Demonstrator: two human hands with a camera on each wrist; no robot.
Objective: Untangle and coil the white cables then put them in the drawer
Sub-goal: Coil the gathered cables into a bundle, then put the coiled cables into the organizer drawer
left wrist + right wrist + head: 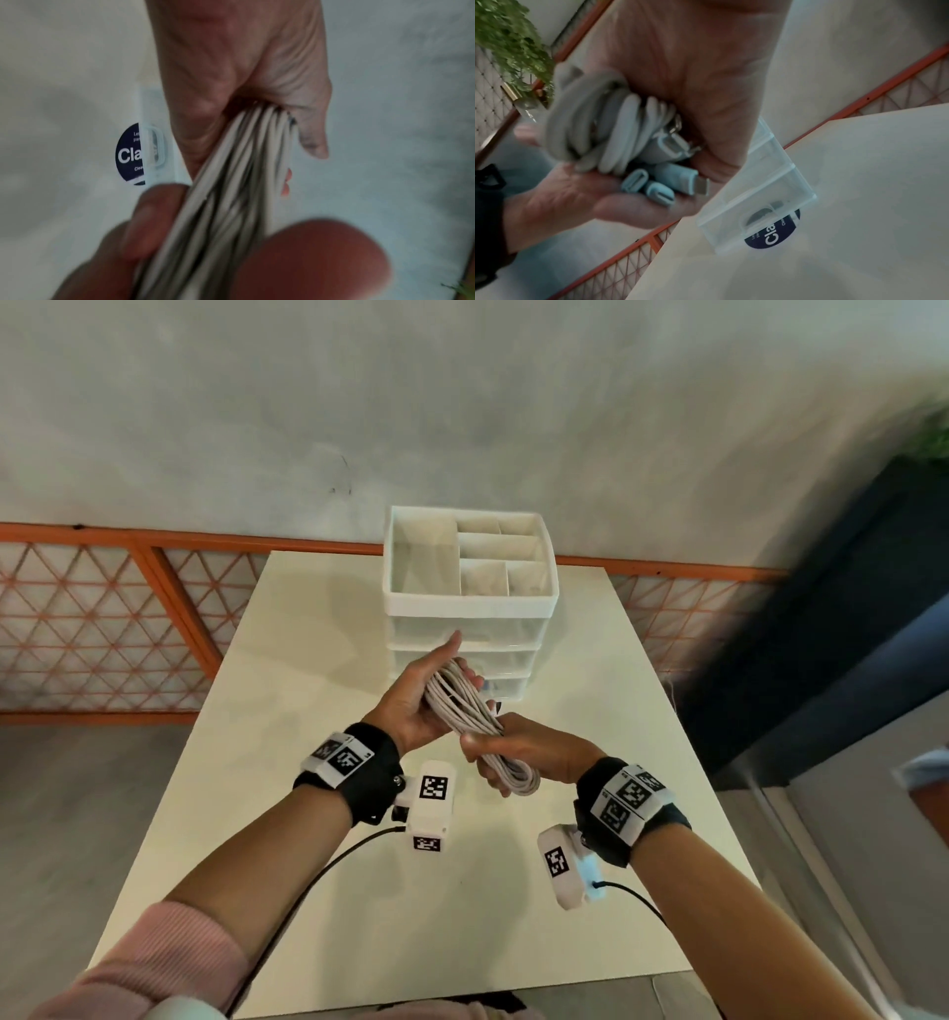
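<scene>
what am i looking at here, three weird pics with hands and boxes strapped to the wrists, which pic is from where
There is no machine here: a person works with bare hands, wearing one camera on the head and one on each wrist. The big picture is the head camera, looking down at a white table. The other two look along each hand from the wrist cameras, so they are close and blurry. The left hand and right hand together hold a bundle of coiled white cables; the right wrist view shows their plugs. At the table's far end stands a clear plastic drawer unit with a divided tray on top. The drawers look shut.
</scene>
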